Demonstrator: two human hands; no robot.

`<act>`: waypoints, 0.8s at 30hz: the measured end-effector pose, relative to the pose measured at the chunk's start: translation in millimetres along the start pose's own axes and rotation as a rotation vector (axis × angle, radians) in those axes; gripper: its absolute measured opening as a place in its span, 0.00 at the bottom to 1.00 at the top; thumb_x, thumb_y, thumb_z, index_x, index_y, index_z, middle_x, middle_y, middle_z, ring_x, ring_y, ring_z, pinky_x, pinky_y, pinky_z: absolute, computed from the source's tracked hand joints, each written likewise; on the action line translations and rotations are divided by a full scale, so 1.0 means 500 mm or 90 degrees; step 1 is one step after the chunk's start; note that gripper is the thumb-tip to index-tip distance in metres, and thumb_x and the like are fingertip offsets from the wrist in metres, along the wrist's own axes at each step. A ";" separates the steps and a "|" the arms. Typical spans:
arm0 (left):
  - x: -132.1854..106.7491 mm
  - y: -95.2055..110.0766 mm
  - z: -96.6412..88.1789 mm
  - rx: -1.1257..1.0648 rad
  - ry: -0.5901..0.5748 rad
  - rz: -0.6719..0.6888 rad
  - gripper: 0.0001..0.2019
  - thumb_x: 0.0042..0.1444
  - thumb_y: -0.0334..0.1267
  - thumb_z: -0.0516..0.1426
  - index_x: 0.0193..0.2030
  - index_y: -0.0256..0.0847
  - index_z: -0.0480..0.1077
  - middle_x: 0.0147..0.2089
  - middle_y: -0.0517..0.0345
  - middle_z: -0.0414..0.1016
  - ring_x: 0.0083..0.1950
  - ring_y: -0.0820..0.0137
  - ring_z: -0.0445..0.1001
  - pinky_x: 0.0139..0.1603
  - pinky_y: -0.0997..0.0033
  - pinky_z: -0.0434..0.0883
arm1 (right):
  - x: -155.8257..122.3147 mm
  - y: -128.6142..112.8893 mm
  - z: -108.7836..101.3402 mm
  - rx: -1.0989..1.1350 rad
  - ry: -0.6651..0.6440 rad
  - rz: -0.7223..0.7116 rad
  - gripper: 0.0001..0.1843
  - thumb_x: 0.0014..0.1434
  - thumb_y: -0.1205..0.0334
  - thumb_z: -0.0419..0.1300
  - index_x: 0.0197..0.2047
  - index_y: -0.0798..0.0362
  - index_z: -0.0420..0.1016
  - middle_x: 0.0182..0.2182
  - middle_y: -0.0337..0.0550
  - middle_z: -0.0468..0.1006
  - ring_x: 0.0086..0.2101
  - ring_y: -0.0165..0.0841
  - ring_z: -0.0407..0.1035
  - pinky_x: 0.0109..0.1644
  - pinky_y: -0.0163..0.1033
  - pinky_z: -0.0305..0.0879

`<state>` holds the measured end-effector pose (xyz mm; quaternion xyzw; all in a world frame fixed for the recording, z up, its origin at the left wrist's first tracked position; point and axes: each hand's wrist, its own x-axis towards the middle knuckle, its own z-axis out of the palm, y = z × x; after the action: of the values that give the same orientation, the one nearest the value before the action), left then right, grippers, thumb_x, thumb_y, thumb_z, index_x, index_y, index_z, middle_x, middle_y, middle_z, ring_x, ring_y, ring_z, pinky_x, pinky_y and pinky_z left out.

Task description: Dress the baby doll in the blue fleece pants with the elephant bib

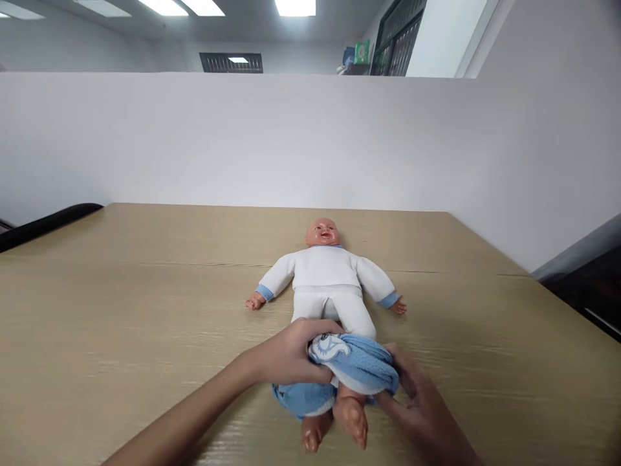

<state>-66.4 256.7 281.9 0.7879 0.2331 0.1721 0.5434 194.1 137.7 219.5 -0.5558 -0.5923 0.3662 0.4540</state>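
A baby doll [326, 268] lies on its back, head away from me, arms spread, in a white top with blue cuffs. Its white cloth legs end in bare plastic feet [353, 417] pointing toward me. Bunched around the lower legs are blue doll pants [366, 362] with white trim and a white printed patch. My left hand [295, 353] grips the bunched cloth at its left side, thumb below and fingers above. On the other side my right hand [412, 395] pinches the edge of the same cloth. Both feet stick out below the pants.
The doll rests on a wide wooden table [145, 310] with a seam across it. A white partition [291, 142] stands behind the table. Dark objects show at the left edge [53, 223] and right edge [587, 291].
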 end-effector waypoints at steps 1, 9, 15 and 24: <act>-0.010 0.001 -0.001 0.022 0.002 0.001 0.28 0.49 0.32 0.69 0.59 0.41 0.79 0.52 0.56 0.82 0.51 0.61 0.78 0.52 0.66 0.72 | 0.009 -0.013 -0.012 -0.020 -0.034 -0.015 0.11 0.57 0.59 0.69 0.44 0.49 0.84 0.37 0.42 0.86 0.38 0.41 0.82 0.42 0.38 0.81; -0.035 0.000 0.013 0.119 0.035 0.084 0.23 0.52 0.34 0.73 0.55 0.43 0.77 0.57 0.53 0.78 0.61 0.60 0.73 0.63 0.64 0.70 | 0.060 -0.076 -0.073 -0.173 -0.225 -0.056 0.15 0.58 0.51 0.76 0.43 0.48 0.81 0.49 0.45 0.79 0.49 0.42 0.77 0.55 0.41 0.76; -0.062 -0.008 -0.036 0.232 0.070 0.087 0.31 0.54 0.50 0.76 0.61 0.48 0.74 0.69 0.50 0.71 0.71 0.54 0.66 0.75 0.56 0.61 | 0.087 -0.060 -0.095 -0.078 -0.288 -0.037 0.11 0.70 0.48 0.67 0.46 0.46 0.77 0.53 0.44 0.73 0.56 0.41 0.72 0.66 0.43 0.67; -0.084 -0.106 -0.047 -0.006 0.151 0.060 0.18 0.62 0.52 0.68 0.42 0.39 0.73 0.58 0.46 0.75 0.62 0.56 0.71 0.69 0.56 0.66 | 0.182 -0.005 -0.055 0.126 -0.237 0.047 0.17 0.71 0.42 0.63 0.50 0.46 0.76 0.47 0.42 0.73 0.50 0.39 0.69 0.56 0.39 0.69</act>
<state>-123.3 267.4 240.0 0.7696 0.2574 0.2905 0.5070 222.2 225.7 242.9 -0.4526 -0.6064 0.5352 0.3755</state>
